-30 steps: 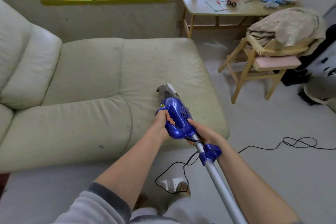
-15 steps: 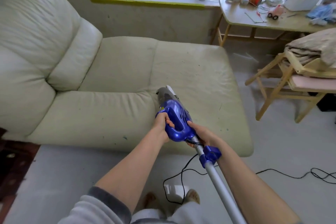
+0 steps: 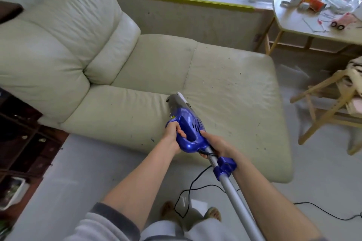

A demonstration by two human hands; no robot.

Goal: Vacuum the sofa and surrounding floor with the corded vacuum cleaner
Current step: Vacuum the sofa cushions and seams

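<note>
Blue plastic fills the middle of my view: the vacuum cleaner (image 3: 188, 129) lies nose-down on the near right seat cushion of the pale green sofa (image 3: 137, 76), its grey nozzle end pressed into the leather beside the seam. My left hand (image 3: 173, 135) grips the left side of the blue body, fingers curled into the handle opening. My right hand (image 3: 213, 145) is wrapped around the rear of the body where the silver tube (image 3: 235, 199) joins it; I see the back of that hand only, and its fingertips are hidden under the tube. The tube runs near and right, past a blue collar (image 3: 224, 168), and is cut off at the bottom edge.

A black cord (image 3: 188, 191) leaves the rear of the body, loops over the grey floor (image 3: 323, 172) below the sofa edge, passes behind my right forearm and exits at the right edge. Where it ends I cannot tell. Dark specks dot the right cushion, too small to identify.

Far right stands a wooden table (image 3: 313, 33) crowded with small items I cannot make out, its right side cropped. A wooden chair (image 3: 323, 100) on the right is half out of frame and blurred. My feet (image 3: 212, 213) show partly below my arms.
</note>
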